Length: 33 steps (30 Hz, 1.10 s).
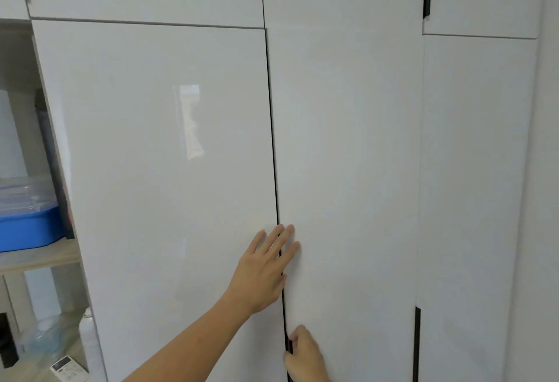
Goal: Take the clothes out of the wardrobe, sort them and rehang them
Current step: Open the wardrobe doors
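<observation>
A glossy white wardrobe fills the view, its doors closed. My left hand [263, 266] lies flat with straight fingers across the seam between the left door [157, 170] and the middle door [348, 170]. Lower down, my right hand [304, 354] has its fingers curled into the dark handle strip [289, 346] at the middle door's left edge. No clothes are visible.
An open shelf niche at the far left holds a blue plastic bin [28, 227] with a clear lid. Below it lie a white remote control [69, 368] and a bottle [87, 330]. Another closed door [475, 200] with a dark handle stands at the right.
</observation>
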{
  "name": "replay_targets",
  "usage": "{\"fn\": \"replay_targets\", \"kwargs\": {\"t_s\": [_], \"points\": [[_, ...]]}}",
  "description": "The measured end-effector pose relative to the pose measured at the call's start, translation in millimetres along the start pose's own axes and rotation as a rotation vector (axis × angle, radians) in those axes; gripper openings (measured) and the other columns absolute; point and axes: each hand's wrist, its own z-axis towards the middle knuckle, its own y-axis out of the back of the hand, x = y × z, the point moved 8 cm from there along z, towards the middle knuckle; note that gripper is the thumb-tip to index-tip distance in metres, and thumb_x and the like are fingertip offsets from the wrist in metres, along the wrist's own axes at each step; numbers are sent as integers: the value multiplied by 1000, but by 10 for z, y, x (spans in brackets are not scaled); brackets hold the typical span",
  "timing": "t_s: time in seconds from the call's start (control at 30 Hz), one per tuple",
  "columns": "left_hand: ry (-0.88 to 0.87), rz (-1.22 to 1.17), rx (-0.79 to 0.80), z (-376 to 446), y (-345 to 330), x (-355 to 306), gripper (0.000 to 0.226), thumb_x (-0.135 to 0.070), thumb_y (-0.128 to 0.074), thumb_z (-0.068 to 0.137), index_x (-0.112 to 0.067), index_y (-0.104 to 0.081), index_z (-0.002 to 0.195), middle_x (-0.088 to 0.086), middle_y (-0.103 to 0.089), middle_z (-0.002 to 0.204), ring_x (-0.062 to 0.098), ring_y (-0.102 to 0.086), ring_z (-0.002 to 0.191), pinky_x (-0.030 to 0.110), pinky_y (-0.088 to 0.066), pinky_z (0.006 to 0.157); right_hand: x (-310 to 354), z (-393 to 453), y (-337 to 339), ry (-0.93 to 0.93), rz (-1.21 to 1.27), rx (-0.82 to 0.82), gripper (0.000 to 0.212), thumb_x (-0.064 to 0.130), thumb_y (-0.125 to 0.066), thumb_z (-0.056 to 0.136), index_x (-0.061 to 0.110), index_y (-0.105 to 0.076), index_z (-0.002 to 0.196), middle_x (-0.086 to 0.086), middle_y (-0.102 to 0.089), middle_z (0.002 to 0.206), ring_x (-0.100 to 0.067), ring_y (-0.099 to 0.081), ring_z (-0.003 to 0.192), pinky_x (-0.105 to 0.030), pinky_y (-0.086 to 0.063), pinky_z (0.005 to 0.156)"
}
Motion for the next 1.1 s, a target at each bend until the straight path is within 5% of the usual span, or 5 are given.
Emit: {"fn": "replay_targets", "kwargs": {"t_s": [0.2, 0.5, 0.8, 1.0, 1.1], "points": [[4, -12, -144, 98, 427, 187, 83, -50, -70, 93, -29, -33, 164, 5, -5, 177, 33, -9, 163, 57, -26, 127, -98, -343, 116, 63, -71, -79, 33, 31, -64, 90, 37, -32, 84, 13, -54, 95, -4, -51, 78, -21, -47, 82], [-96, -99, -235, -109, 1068, -504, 86, -48, -72, 95, -24, -30, 166, 8, -9, 176, 30, -7, 163, 51, -26, 128, -423, -1220, 620, 211, -153, -194, 35, 51, -62, 97, 29, -38, 84, 9, -50, 78, -10, -45, 66, -23, -37, 58], [-165, -178, -237, -24, 1726, -1504, 86, -58, -65, 98, -22, -26, 166, 9, -12, 176, 30, -8, 163, 52, -24, 129, -1010, -2010, 1291, 287, -228, -320, 34, 60, -49, 102, 31, -37, 87, 12, -45, 75, -7, -43, 59, -19, -33, 52], [-176, -174, -252, 195, 1971, -2067, 97, -70, -59, 96, -17, -21, 167, 12, -8, 176, 29, -6, 163, 49, -19, 131, -1319, -2371, 1880, 257, -282, -400, 45, 64, -42, 103, 38, -31, 138, 14, -51, 67, -6, -50, 50, -18, -36, 45], [-223, -205, -268, 355, 2062, -2392, 98, -72, -57, 96, -13, -22, 167, 14, -9, 176, 30, -7, 163, 51, -21, 130, -1503, -2433, 2121, 256, -302, -449, 61, 53, -46, 104, 35, -19, 155, 15, -58, 110, -10, -59, 64, -20, -49, 53]]}}
